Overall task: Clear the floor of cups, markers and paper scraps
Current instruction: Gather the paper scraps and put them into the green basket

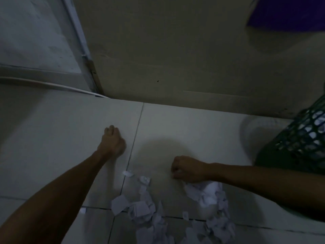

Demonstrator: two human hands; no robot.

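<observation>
Torn white paper scraps (146,213) lie in a loose heap on the pale tiled floor (52,138), near the bottom middle of the view. A bigger crumpled bunch of scraps (205,192) sits just under my right hand (188,169). That hand is curled into a fist at the bunch's upper edge, with a bit of white showing at its fingers. My left hand (112,141) reaches further out, fingers curled, knuckles down on bare tile beyond the heap, and nothing shows in it. I see no cups or markers.
A dark green mesh basket (302,138) with white paper inside stands at the right edge, close behind my right forearm. A beige wall (175,59) runs across ahead. A white door frame (82,55) is at the left. Something purple (288,13) is at top right.
</observation>
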